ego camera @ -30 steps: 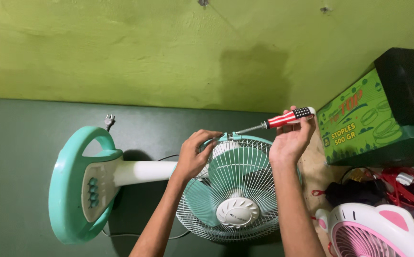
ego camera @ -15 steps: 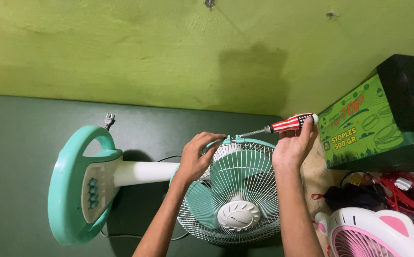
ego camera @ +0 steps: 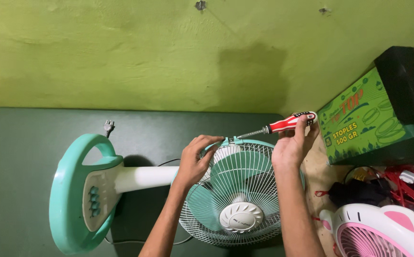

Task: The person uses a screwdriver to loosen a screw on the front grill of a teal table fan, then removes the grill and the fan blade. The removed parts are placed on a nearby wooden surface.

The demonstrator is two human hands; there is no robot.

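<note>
A teal and white stand fan lies on its side on the dark green floor. Its round base [ego camera: 76,190] is at the left, its white wire grille [ego camera: 238,190] faces up in the middle. My left hand [ego camera: 195,159] grips the teal rim at the top of the grille. My right hand [ego camera: 292,143] holds a red, white and black screwdriver [ego camera: 283,124], its metal tip touching the rim clip just right of my left fingers.
A yellow-green wall rises behind. A green printed carton [ego camera: 359,121] under a black box [ego camera: 407,81] stands at the right. Red cables [ego camera: 407,183] lie below it. A pink and white small fan [ego camera: 383,233] sits bottom right. The fan's plug [ego camera: 108,126] rests near the wall.
Both hands stay at the rim. The screwdriver handle has dipped slightly while its tip remains at the clip; the view has shifted a little.
</note>
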